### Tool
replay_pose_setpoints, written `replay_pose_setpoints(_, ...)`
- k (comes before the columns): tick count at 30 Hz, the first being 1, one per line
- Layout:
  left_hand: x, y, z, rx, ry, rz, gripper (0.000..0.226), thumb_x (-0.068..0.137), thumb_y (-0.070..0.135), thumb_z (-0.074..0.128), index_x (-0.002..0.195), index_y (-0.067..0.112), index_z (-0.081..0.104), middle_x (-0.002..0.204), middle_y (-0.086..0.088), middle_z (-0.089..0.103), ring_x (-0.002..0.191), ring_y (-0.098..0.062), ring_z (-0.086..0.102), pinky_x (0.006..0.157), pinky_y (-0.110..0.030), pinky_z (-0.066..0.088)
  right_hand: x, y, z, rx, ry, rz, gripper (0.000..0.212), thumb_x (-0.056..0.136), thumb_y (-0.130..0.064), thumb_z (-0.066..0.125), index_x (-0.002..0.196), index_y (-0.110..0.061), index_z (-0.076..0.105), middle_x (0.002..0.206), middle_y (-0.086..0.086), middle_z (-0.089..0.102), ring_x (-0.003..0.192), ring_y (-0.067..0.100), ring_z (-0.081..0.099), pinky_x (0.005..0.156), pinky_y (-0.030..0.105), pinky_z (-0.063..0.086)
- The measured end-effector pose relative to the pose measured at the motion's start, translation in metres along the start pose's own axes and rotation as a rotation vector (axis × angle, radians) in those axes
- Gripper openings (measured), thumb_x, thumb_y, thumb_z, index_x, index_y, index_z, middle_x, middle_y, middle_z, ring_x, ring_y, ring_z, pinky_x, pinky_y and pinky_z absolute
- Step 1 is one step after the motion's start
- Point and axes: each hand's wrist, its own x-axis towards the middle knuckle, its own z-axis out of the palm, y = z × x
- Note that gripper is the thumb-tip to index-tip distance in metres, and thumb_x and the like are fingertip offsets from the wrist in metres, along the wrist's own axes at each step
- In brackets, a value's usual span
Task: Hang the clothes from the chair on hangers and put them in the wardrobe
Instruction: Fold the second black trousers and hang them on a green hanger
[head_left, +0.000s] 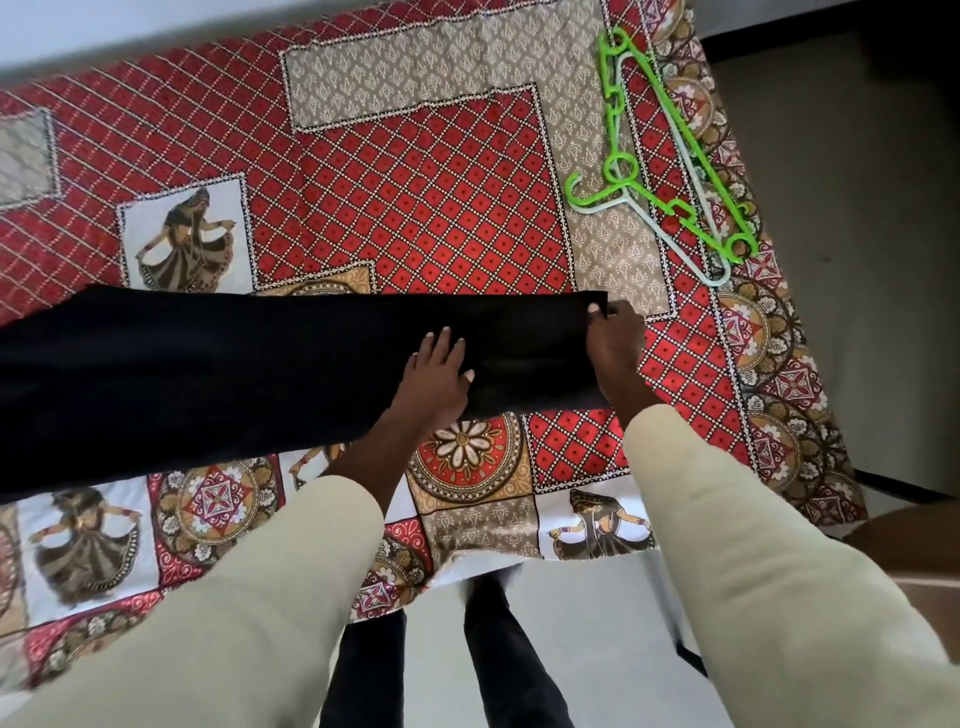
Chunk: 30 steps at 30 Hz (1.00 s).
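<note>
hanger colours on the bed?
Bright green hanger lying over a pale mint one, clearest in head view.

A bed (426, 171) covered by a red patterned bedsheet (415, 218) with dancer figures fills most of the view. Beyond its far edge runs a pale wall (156, 26). Grey floor (857, 208) lies to the bed's right and at its near side, with a brown piece of furniture (914, 545) there.

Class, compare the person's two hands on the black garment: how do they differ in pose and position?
The left hand lies flat, fingers spread, on the black garment's middle; the right hand pinches its end edge. The left presses down; the right grips. Both wear cream sleeves and touch the same garment.
</note>
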Motion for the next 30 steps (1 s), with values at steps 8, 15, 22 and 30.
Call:
replay_pose_setpoints(8,0.006,0.0,0.017,0.006,-0.041,-0.029,0.068,0.103,0.054,0.021,0.156,0.026,-0.01,0.161,-0.005,-0.026,0.146,-0.026,-0.028,0.12,-0.045,-0.011,0.011,0.006,0.013,0.009,-0.268,0.115,0.061,0.056,-0.02,0.089,0.11,-0.005,0.064,0.102,0.009,0.071,0.094,0.027,0.067,0.087,0.043,0.056)
replay_pose_setpoints(15,0.015,0.012,0.012,-0.004,0.048,-0.083,0.068,0.099,0.062,0.015,0.156,0.032,-0.009,0.162,-0.002,-0.022,0.147,-0.026,-0.026,0.118,-0.051,-0.016,0.012,-0.007,0.004,0.039,-0.212,-0.184,0.022,0.08,-0.007,0.064,0.102,-0.007,0.067,0.095,0.01,0.069,0.087,0.027,0.065,0.069,0.033,0.049)
replay_pose_setpoints(22,0.043,0.03,0.016,-0.042,0.001,-0.06,0.075,0.097,0.066,0.021,0.155,0.03,-0.011,0.16,-0.002,-0.028,0.144,-0.025,-0.033,0.115,-0.051,-0.021,0.08,-0.024,-0.024,0.174,-0.092,0.0,0.047,0.074,-0.01,0.079,0.116,0.001,0.059,0.107,0.014,0.068,0.093,0.023,0.064,0.076,0.031,0.052)
replay_pose_setpoints(30,0.046,0.033,-0.019,-0.369,0.171,-0.138,0.061,0.098,0.052,0.046,0.144,0.012,0.046,0.154,-0.011,0.035,0.146,-0.031,0.023,0.119,-0.047,0.02,0.07,-0.038,-0.046,-0.054,-0.301,-0.002,0.025,0.062,-0.011,0.081,0.084,-0.013,0.069,0.096,0.013,0.073,0.087,0.028,0.069,0.082,0.04,0.057)
